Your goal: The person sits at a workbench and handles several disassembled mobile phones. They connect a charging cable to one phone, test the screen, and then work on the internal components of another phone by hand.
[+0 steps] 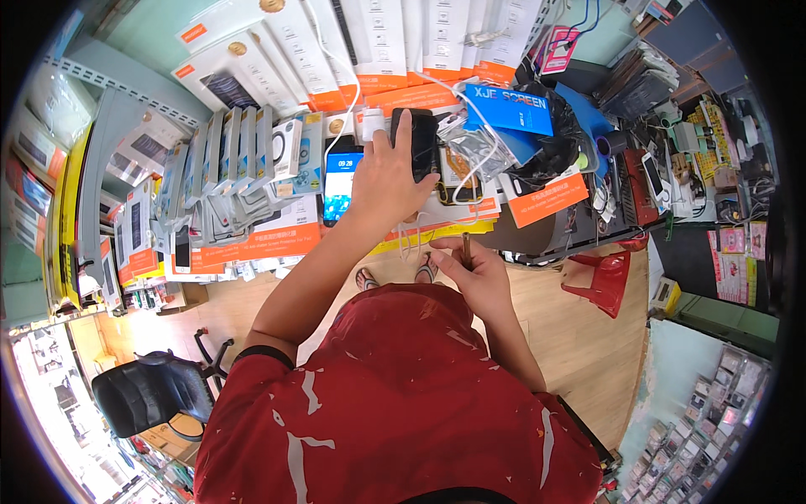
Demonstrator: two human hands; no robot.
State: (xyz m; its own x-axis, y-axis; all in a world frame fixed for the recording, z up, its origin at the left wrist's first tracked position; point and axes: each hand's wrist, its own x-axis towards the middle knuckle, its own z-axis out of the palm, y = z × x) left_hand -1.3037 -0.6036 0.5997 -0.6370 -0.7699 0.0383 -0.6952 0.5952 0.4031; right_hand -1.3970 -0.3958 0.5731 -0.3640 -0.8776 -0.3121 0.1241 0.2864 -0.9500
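Note:
My left hand (389,178) reaches over a dark phone (426,134) on the cluttered counter. Its index finger is stretched out along the phone, and the thumb lies apart near the lower corner. Just left of this hand lies another phone (339,186) with its screen lit blue and white. A small white block (373,123), like a charger plug, sits beyond the fingers. Nearer my body, my right hand (478,275) is closed around a thin brown stick-like thing (467,249), which points upward. Its exact kind is too small to tell.
Upright white-and-orange packages (378,42) line the back. A row of narrow boxes (227,155) stands at left. White cables (353,76) cross the counter. A blue packet (509,109) lies on plastic bags at right. Behind me are a black chair (151,393) and red stool (598,281).

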